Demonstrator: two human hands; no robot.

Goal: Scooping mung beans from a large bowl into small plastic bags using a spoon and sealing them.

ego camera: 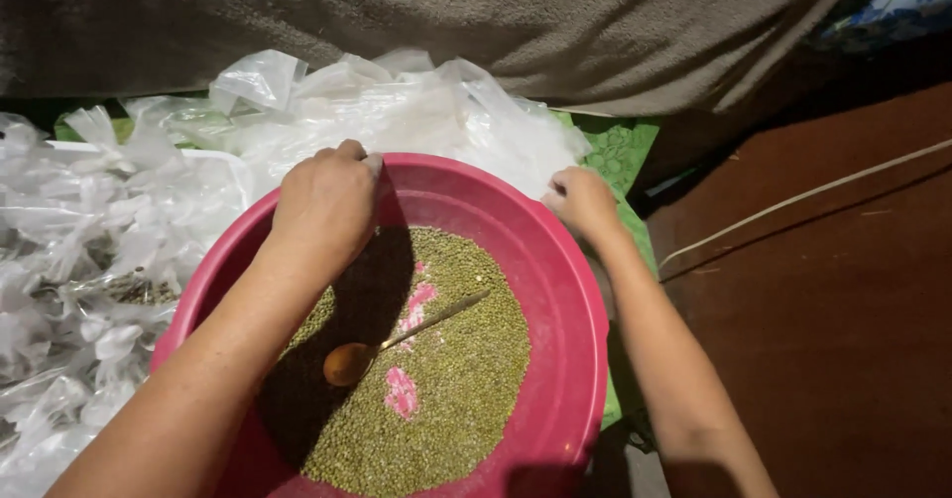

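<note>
Two hands reach past the far rim of the red bowl (580, 290) to the clear plastic bags (416, 111): the left hand (322, 200) is curled, pinching a bit of bag at its fingertips, and the right hand (580, 200) is curled on the bag edge. Nearer the body than both sets of fingers, a spoon (397, 344) lies on the green beans (456, 379). Its handle points up toward the right hand, but its scoop is closer to the left arm.
</note>
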